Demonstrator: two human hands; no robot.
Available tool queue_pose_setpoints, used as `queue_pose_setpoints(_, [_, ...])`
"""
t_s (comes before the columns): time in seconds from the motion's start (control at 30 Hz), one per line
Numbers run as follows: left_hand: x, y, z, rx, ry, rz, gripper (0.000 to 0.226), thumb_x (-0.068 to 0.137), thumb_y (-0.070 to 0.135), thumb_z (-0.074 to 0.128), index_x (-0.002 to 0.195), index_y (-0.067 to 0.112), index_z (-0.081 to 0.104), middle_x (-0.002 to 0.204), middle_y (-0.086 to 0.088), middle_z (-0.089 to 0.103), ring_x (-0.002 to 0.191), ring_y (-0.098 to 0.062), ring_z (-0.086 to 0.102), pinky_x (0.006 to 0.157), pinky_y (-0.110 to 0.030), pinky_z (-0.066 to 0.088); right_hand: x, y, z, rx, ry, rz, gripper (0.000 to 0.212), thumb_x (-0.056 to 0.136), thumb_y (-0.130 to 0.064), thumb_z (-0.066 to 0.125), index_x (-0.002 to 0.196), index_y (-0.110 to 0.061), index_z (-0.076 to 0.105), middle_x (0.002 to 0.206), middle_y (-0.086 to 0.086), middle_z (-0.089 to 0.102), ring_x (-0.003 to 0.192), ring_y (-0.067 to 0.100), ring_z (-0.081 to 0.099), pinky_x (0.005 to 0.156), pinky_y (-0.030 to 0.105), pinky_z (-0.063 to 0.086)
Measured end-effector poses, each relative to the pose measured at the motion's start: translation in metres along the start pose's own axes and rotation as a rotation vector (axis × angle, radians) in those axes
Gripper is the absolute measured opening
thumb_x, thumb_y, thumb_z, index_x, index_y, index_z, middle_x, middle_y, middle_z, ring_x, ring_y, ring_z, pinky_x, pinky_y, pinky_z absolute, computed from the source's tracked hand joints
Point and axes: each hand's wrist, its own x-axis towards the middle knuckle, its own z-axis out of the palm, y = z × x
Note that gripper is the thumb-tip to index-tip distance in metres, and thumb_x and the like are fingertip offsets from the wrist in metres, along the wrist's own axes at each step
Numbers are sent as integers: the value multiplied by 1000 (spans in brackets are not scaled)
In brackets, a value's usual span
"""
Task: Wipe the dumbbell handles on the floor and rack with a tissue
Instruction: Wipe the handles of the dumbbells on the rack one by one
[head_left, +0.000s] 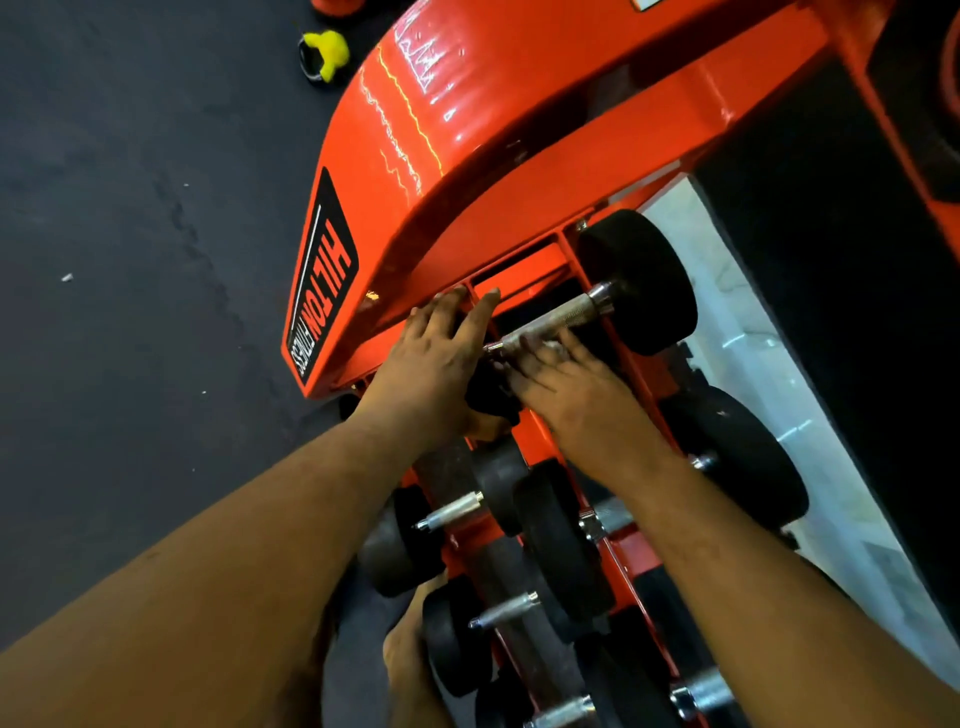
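dumbbell (618, 296) on rack (467, 171), frame centre | right hand (566, 384) presses tissue (545, 345) onto handle (550, 322), fingers curled round it | left hand (436, 358) flat, fingers straight, on near dumbbell end | kettlebell (324, 54) upper left

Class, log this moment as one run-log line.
stage: wiping rack dumbbell | right hand: presses tissue on dumbbell handle | left hand: fingers straight, resting on black dumbbell end beside orange rack
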Motion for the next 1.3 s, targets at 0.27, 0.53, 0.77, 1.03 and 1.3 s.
queue_pose_setpoints(0.27, [-1,3,-4,8,-23,1,141,60,59,87,161,26,-5,167,-13,7,154,-31,7,127,-43,6,8,-20,-1,1787,657,1466,17,101,-9,55,110,-18,67,113,8,70,105,22,66,96,42,52])
queue_pose_setpoints(0.53, [-3,6,-7,-2,-18,-7,139,60,59,88,162,26,-1,166,-12,9,154,-30,7,127,-42,7,77,16,-32,2200,859,1457,18,94,-8,56,76,-11,57,72,3,59,73,17,59,82,33,54])
queue_pose_setpoints(0.77, [-2,4,-5,13,-7,-5,140,58,61,88,162,25,1,165,-13,14,152,-31,13,126,-44,13,64,4,-35,2237,843,1392,10,93,-21,62,97,-12,62,97,10,65,95,23,64,94,43,51])
queue_pose_setpoints(1.03, [-1,3,-3,13,-8,-16,141,57,62,87,161,26,-1,166,-10,12,153,-30,12,126,-44,15,65,6,-30,2220,754,1351,15,93,-27,62,84,-15,59,73,1,59,72,16,59,83,37,48])
queue_pose_setpoints(1.3, [-4,5,-6,15,6,-14,142,54,57,89,162,26,1,166,-12,12,153,-30,12,126,-41,14,77,-23,-25,2303,548,1441,18,95,-26,63,82,-15,60,66,3,68,54,16,68,52,25,54])
